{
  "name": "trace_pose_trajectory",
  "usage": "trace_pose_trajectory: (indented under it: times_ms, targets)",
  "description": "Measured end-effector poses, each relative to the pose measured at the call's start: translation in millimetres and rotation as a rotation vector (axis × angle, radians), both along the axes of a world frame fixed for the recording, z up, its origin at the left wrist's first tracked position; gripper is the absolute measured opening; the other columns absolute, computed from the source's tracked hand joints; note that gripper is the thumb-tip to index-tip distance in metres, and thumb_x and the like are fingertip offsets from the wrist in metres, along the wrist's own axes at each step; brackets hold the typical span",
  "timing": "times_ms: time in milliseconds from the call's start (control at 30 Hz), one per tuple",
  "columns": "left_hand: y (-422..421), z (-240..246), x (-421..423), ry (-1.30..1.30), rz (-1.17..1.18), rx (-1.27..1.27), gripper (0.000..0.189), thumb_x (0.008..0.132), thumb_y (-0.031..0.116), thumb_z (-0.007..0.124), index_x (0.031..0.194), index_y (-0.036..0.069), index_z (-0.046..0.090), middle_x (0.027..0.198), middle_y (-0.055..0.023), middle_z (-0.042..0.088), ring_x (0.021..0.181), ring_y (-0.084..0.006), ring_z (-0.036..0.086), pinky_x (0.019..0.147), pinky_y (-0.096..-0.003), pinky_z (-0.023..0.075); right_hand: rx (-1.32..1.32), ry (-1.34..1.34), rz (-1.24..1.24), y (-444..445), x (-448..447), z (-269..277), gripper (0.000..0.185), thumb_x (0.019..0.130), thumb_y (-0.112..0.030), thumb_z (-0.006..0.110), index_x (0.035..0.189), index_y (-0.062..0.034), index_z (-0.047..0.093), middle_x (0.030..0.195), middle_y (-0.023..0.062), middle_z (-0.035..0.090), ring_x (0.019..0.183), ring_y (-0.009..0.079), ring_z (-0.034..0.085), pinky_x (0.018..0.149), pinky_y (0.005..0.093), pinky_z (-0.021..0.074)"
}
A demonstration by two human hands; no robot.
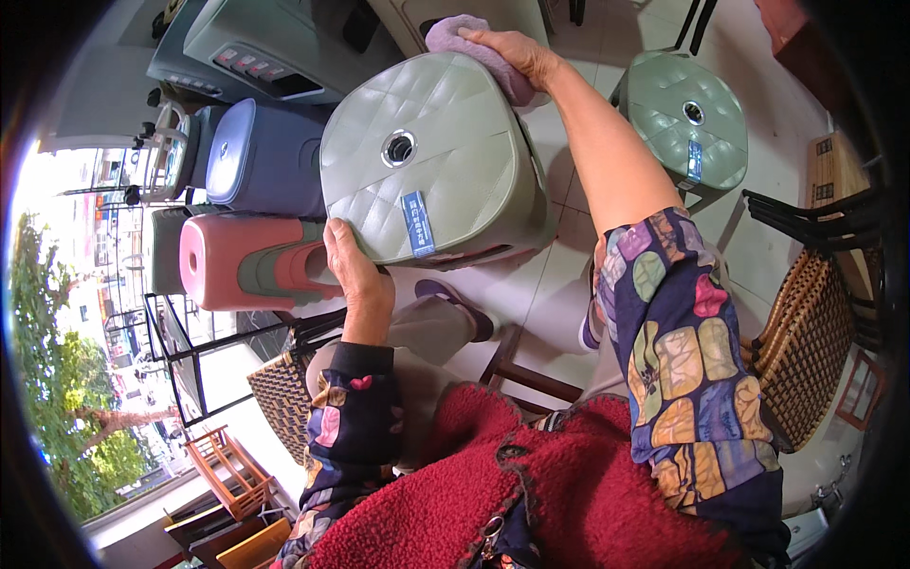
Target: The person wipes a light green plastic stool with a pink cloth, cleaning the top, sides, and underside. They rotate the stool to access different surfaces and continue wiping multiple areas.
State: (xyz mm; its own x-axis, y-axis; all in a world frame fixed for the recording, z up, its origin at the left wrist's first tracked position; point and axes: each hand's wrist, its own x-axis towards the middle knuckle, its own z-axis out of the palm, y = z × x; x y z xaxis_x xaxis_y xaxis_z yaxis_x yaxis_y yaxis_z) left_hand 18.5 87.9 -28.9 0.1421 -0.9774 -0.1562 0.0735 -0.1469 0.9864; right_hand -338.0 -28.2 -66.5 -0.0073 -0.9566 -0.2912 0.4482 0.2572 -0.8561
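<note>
In front of me is a pale green stool (455, 135) with a quilted, padded top. A chrome-ringed hole (399, 148) sits in the middle of the seat, and a blue label (418, 223) with writing is stuck near its edge. My left hand (359, 277) grips the near left corner of the stool. A folded pink cloth (483, 60) is held in my right hand (515, 57), pressed against the far right rim of the seat. The fingers of that hand are partly hidden by the cloth.
A second green quilted stool (682, 117) stands on the tiled floor to the right. Stacked pink and green plastic stools (238, 259) and a blue stool (266, 156) are at the left. Woven-seat chairs (810, 341) flank the right side. Large grey-green cabinets (284, 50) stand behind.
</note>
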Motion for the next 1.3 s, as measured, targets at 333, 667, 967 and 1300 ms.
trace_pose_trajectory:
  times_ms: [333, 667, 967, 1300]
  targets:
    - [-13, -3, 18, -0.016, -0.119, -0.047, 0.049, 0.112, 0.038, 0.045, 0.145, 0.004, 0.053, 0.134, -0.0105, 0.061, 0.119, -0.0210, 0.060, 0.102, -0.0360, 0.0491, 0.021, -0.041, 0.008, 55, -15, 3, 0.063, 0.090, -0.048, 0.076, 0.128, 0.0021, 0.067, 0.113, 0.0179, 0.075, 0.094, 0.0260, 0.074, 0.083, 0.0404, 0.0616]
    - [-70, -7, 53, -0.227, -0.222, -0.027, 0.049, 0.105, 0.043, 0.063, 0.121, -0.002, 0.072, 0.106, -0.0022, 0.072, 0.094, -0.0133, 0.064, 0.085, -0.0264, 0.0508, -0.100, 0.164, -0.318, 194, 20, -3, 0.068, 0.086, -0.048, 0.078, 0.130, 0.0029, 0.068, 0.112, 0.0140, 0.075, 0.100, 0.0201, 0.071, 0.088, 0.0326, 0.0573]
    - [-10, 53, -55, -1.158, -0.731, -1.003, 0.057, 0.105, 0.040, 0.056, 0.152, 0.009, 0.049, 0.159, -0.0224, 0.044, 0.149, -0.0379, 0.039, 0.121, -0.0427, 0.0324, -0.148, 0.576, -0.693, 257, 115, 3, 0.063, 0.089, -0.056, 0.073, 0.115, 0.0009, 0.068, 0.112, 0.0179, 0.064, 0.106, 0.0345, 0.065, 0.094, 0.0416, 0.0506]
    - [16, 62, -113, -1.360, -1.100, -1.015, 0.077, 0.099, 0.067, 0.047, 0.156, 0.015, 0.046, 0.165, -0.0211, 0.033, 0.156, -0.0366, 0.026, 0.126, -0.0501, 0.0153, 0.392, 0.551, -0.683, 254, 98, -143, 0.061, 0.091, -0.055, 0.063, 0.127, -0.0059, 0.071, 0.126, 0.0262, 0.063, 0.117, 0.0440, 0.061, 0.104, 0.0480, 0.0463]
